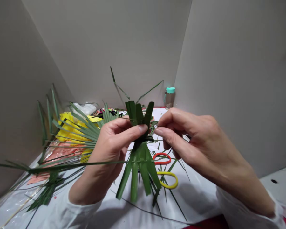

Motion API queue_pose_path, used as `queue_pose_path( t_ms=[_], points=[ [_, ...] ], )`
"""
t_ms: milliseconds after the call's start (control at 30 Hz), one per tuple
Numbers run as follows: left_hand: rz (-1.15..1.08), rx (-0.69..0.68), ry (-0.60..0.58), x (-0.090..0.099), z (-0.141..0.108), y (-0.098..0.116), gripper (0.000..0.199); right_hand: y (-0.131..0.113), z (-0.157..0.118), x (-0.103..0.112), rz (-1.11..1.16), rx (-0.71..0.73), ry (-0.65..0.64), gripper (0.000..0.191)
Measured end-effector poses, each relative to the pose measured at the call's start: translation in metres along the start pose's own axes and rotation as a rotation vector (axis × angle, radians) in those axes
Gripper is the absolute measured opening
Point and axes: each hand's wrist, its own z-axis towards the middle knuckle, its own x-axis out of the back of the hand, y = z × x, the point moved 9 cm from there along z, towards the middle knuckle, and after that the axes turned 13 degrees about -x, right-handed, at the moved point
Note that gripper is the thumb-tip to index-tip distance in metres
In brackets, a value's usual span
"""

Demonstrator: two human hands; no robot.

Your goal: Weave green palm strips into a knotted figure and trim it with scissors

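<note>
A bundle of green leaf strips (143, 156), tied round its middle and fanned out at top and bottom, is held upright near the centre. My left hand (116, 140) grips its upper part, the thumb pressed over the strips. Two thin stalks stick up above it. Just to the right of the bundle, my right hand (188, 136) has thumb and forefinger nearly together; whatever they pinch is too small to make out. Behind and below the bundle, scissors with a red loop and a yellow loop (175, 180) lie on the table.
Large fan-shaped green leaves (85, 130) spread on the left, over yellow material (70, 127) and pink material (59, 152) in clear plastic. A bottle with a turquoise lid (170, 97) stands at the back. Leaf scraps litter the white table (197, 198). Grey panels rise behind.
</note>
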Motion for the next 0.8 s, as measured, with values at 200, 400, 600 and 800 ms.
queue_pose_path(
  t_ms=[200,400,600,800],
  points=[
    [0.009,0.022,0.016,0.002,0.000,0.000,0.012,0.005,0.003,0.002,0.122,-0.054,-0.008,0.018],
    [-0.076,0.044,0.063,0.001,0.003,0.005,0.013,0.008,0.001,-0.005,0.190,-0.094,-0.134,0.019],
    [-0.068,0.060,0.043,0.005,0.001,0.005,0.009,0.009,-0.002,-0.001,0.203,-0.079,-0.170,0.020],
    [-0.042,0.048,-0.014,-0.001,0.000,0.006,0.014,0.011,-0.002,0.003,0.105,-0.017,-0.169,0.026]
  ],
)
